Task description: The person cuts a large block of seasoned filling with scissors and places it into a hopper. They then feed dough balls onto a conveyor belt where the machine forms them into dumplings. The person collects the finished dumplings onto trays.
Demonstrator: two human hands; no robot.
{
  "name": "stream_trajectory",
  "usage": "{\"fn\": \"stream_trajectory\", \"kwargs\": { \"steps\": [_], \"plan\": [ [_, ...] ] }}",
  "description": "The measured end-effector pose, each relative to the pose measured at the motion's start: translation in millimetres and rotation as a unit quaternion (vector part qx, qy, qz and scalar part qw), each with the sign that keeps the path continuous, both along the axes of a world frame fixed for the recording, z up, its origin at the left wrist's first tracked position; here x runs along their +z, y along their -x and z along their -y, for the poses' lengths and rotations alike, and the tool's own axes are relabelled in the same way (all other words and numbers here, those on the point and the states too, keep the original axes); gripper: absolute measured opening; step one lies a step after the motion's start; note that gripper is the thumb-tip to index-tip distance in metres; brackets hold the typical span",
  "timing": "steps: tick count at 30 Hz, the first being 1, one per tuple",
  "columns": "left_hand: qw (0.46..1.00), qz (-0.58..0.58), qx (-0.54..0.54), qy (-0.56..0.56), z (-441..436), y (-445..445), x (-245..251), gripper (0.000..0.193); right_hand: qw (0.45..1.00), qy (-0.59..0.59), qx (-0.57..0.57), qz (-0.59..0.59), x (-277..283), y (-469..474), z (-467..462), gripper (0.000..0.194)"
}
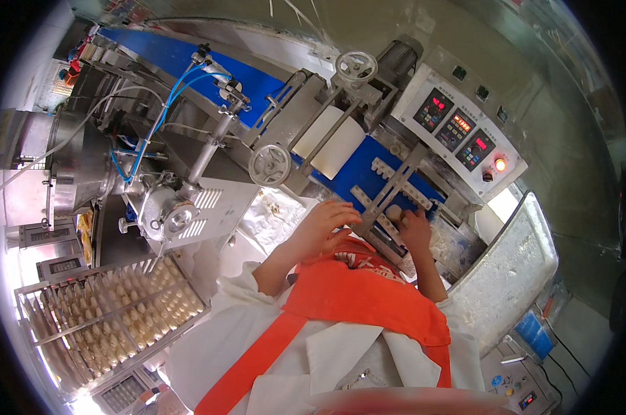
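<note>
My right hand (415, 231) is low over the blue conveyor belt (346, 179), its thumb and fingers at a small round pale piece (394, 211), apparently dough, which it seems to pinch. Pale bars with rows of holes (415, 196) lie across the belt near that hand. My left hand (329, 224) hovers at the near side of the machine with fingers apart and nothing in it. Just beyond, a white roller (339, 142) spans the belt between metal side frames.
Handwheels (270, 164) flank the roller. A lit control panel (466, 129) stands at the right, above a floury metal tray (505, 280). Left are a steel filling machine (167, 210) with blue hoses and a rack (121, 311) of trays holding many pale pieces. Another person (162, 399) shows at bottom left.
</note>
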State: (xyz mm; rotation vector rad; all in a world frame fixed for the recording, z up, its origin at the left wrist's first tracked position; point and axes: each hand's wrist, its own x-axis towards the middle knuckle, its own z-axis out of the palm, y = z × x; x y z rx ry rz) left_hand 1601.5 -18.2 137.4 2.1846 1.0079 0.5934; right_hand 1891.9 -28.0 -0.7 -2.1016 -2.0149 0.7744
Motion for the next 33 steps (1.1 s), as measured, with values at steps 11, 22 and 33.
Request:
{"fn": "stream_trajectory", "kwargs": {
  "steps": [11,22,33],
  "plan": [
    [1.000,-0.017,-0.014,0.003,-9,-3,-5,0.031,0.996,-0.039,0.038,-0.073,9,-26,1,0.056],
    [1.000,-0.021,0.000,0.012,-24,-10,-1,0.032,0.967,-0.165,0.039,-0.188,-36,-22,6,0.026],
    [0.987,-0.054,-0.149,0.013,-65,-39,-8,0.034,0.956,-0.261,-0.120,-0.062,-13,-33,13,0.038]
  ]
}}
